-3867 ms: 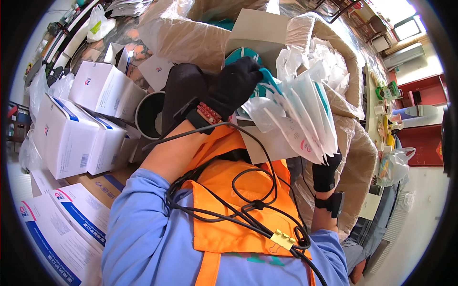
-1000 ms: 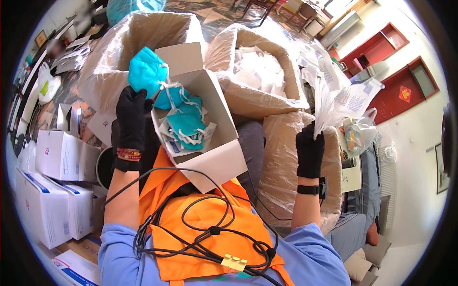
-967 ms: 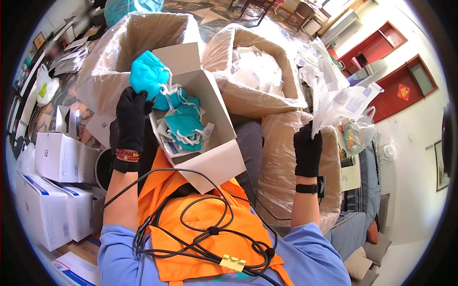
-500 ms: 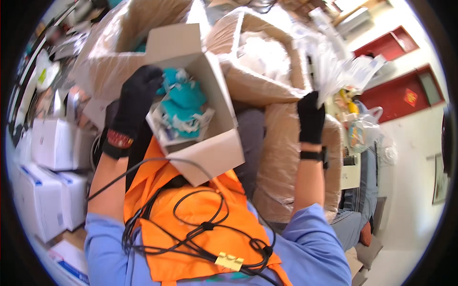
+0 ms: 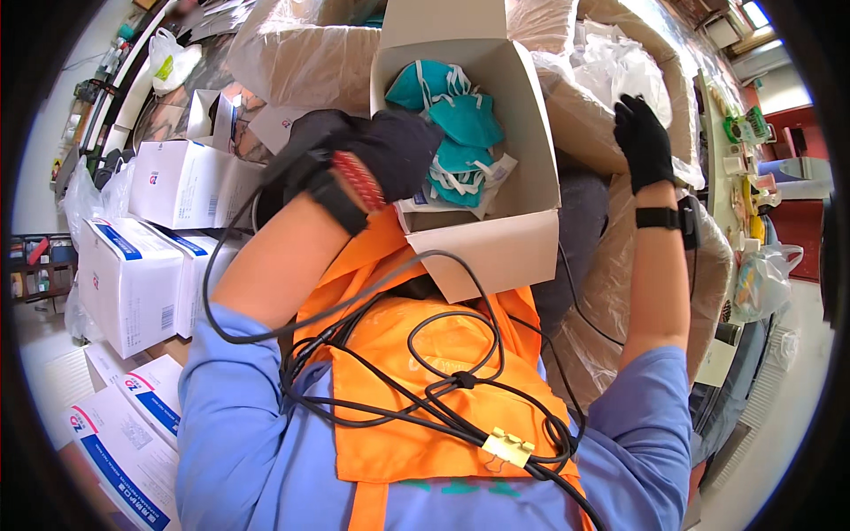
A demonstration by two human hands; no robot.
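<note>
An open white cardboard box [image 5: 496, 248] rests against my chest, and several teal face masks [image 5: 452, 133] with white straps lie loose inside it. My left hand [image 5: 381, 155], in a black glove, grips the box's left wall with its fingers over the masks. My right hand [image 5: 642, 142], also in a black glove, lies with fingers apart and nothing in it on the rim of a plastic-lined carton [image 5: 611, 177] at the right. That carton holds several crumpled clear wrappers [image 5: 611, 62].
White-and-blue cartons [image 5: 133, 265] are stacked at my left, with more of them flat on the floor [image 5: 124, 442]. Another plastic-lined carton [image 5: 301, 53] stands ahead on the left. A black cable [image 5: 425, 389] loops over my orange vest. A cluttered table [image 5: 739, 142] and a plastic bag [image 5: 761, 279] are at the right.
My right hand came down from holding clear wrappers in the air and now rests without them on the right carton. The mask box has moved closer, and my left hand moved from the masks to its wall.
</note>
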